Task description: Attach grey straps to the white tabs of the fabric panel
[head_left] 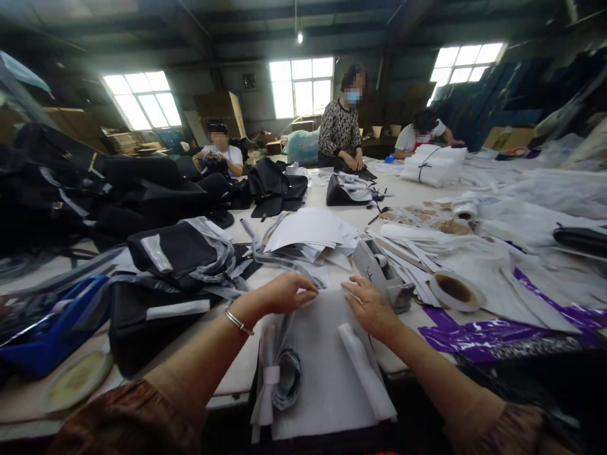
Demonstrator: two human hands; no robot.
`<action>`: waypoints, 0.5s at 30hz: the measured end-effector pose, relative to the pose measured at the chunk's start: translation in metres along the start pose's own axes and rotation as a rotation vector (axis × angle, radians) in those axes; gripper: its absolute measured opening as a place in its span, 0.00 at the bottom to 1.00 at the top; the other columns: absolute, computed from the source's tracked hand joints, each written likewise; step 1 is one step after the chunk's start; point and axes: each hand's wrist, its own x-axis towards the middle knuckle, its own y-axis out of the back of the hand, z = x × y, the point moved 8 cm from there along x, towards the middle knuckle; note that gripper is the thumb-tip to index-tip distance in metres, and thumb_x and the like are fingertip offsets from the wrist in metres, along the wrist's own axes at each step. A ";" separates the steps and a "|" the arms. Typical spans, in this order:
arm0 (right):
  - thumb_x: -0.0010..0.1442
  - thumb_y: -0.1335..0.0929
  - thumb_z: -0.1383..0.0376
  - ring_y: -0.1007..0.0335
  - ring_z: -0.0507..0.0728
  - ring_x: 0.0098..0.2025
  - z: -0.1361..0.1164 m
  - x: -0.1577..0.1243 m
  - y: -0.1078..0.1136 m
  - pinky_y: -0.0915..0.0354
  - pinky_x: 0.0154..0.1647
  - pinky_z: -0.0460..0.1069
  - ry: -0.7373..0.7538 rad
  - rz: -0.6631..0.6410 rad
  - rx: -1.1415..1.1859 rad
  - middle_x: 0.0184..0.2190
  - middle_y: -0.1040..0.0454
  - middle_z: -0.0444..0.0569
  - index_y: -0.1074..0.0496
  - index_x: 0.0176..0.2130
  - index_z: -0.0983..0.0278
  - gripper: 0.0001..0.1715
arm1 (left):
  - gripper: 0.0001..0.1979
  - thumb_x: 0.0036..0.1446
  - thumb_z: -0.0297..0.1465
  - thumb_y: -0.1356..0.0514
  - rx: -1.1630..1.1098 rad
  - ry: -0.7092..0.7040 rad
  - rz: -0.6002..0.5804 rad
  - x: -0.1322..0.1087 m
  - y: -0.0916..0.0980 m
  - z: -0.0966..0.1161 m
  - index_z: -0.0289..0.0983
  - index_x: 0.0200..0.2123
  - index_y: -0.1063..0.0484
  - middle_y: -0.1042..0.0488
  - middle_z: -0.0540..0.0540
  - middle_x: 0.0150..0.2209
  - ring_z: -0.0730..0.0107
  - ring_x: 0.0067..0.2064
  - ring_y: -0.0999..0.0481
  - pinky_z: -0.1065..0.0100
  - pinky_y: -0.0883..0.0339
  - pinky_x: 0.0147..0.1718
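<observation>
A white foam sheet (322,360) lies over a dark item in front of me. At its upper left edge, my left hand (287,292) has thumb and fingertips pinched together on the sheet. My right hand (370,306) rests by the upper right corner, fingers stretched and slightly apart, touching the sheet. On the sheet's left side is a coiled grey strap (288,379) in clear plastic, beside a white-wrapped strip (270,375). A rolled white foam piece (364,370) lies along the right side. Most of the dark item underneath is hidden.
Black bags (171,253) with plastic-wrapped straps lie to the left, near a blue tape dispenser (61,335). Ahead are white paper sheets (310,230) and a grey tape dispenser (384,275). A tape roll (458,291) and purple plastic (488,332) lie right. Several people work across the table.
</observation>
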 end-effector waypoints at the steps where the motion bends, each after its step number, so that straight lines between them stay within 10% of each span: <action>1: 0.66 0.39 0.63 0.34 0.62 0.58 0.002 -0.003 0.007 0.38 0.62 0.58 -0.014 0.052 0.059 0.56 0.31 0.60 0.24 0.52 0.67 0.21 | 0.17 0.65 0.33 0.48 0.035 0.049 0.031 0.004 0.011 -0.016 0.37 0.50 0.22 0.21 0.42 0.48 0.64 0.49 0.23 0.68 0.32 0.52; 8: 0.64 0.36 0.57 0.31 0.66 0.56 0.012 -0.047 -0.001 0.30 0.55 0.63 -0.099 0.097 0.191 0.51 0.26 0.57 0.21 0.45 0.61 0.18 | 0.21 0.50 0.18 0.41 0.314 0.367 0.068 0.008 0.025 -0.115 0.34 0.49 0.22 0.22 0.35 0.48 0.54 0.51 0.24 0.58 0.32 0.52; 15: 0.62 0.35 0.55 0.29 0.66 0.54 0.019 -0.055 0.011 0.27 0.50 0.61 -0.083 0.142 0.168 0.52 0.26 0.57 0.21 0.43 0.60 0.18 | 0.10 0.53 0.20 0.40 0.358 0.498 0.132 -0.010 0.053 -0.120 0.29 0.37 0.21 0.20 0.32 0.36 0.54 0.43 0.20 0.55 0.33 0.50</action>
